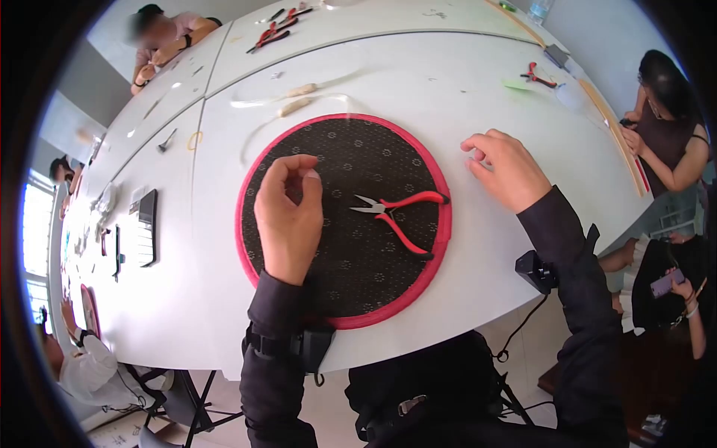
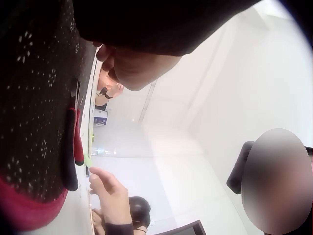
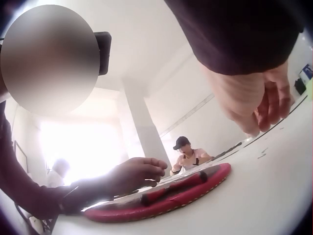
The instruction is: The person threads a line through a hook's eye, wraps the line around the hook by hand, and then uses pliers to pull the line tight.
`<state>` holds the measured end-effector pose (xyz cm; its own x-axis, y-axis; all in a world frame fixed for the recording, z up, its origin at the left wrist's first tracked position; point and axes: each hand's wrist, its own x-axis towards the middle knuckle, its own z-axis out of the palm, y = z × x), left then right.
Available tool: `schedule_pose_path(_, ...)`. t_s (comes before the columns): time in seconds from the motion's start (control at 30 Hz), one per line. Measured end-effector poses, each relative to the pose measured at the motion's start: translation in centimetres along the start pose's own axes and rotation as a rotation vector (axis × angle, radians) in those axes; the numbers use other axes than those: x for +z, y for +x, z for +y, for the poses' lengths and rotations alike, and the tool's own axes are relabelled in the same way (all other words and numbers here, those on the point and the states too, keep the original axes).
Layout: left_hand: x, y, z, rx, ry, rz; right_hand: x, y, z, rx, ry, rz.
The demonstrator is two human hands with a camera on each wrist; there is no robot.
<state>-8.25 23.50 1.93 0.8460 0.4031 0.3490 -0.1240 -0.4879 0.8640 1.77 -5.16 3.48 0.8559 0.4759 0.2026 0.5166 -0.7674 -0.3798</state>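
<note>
A round black mat (image 1: 343, 276) with small pale flower prints and a pink-red rim lies on the white table. On its right half rests a pair of pliers (image 1: 379, 207), jaws apart and pointing left, with red handles tipped in black. My left hand (image 1: 290, 220) hovers over the mat's left part, its fingers loosely bent and nothing visible in them. To the right of the mat, my right hand (image 1: 511, 170) hangs above the table with relaxed fingers, also holding nothing. From the right wrist view, the pliers (image 3: 178, 186) appear between the two hands, on the mat.
Wooden-handled tools (image 1: 297, 107) with pale strands lie just behind the mat. More red-handled pliers (image 1: 272, 36) sit farther back, another pair (image 1: 538, 76) at the back right. A dark-edged flat case (image 1: 148, 228) lies left. Wooden strips (image 1: 609, 127) run along the right edge, where people sit.
</note>
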Motion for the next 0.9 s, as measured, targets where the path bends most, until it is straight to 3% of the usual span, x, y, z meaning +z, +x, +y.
schedule_pose_path(0.23,-0.2,0.2,-0.7,0.014,0.067,-0.011,0.9,1.7,1.1,0.119,-0.007,-0.121)
schedule_pose_path(0.47,-0.1,0.4,-1.1,0.037,0.07,0.051,1.4,3.2,-5.3,-0.064,0.297,-0.125)
schedule_pose_path(0.6,0.0,0.4,-1.2,0.018,0.051,0.029,5.3,4.9,-7.4,-0.271,0.086,0.044)
schedule_pose_path(0.67,0.3,0.2,-1.0,-0.002,-0.023,0.027,5.9,5.6,-7.4,-0.208,0.112,-0.046)
schedule_pose_path(0.77,0.1,0.2,-0.2,-0.12,-0.162,-0.192,5.2,5.2,-7.9,-0.147,0.206,-0.058)
schedule_pose_path(0.9,-0.4,0.1,2.5,-0.409,-0.443,-0.48,1.4,2.4,-10.0,-0.088,0.397,-0.105)
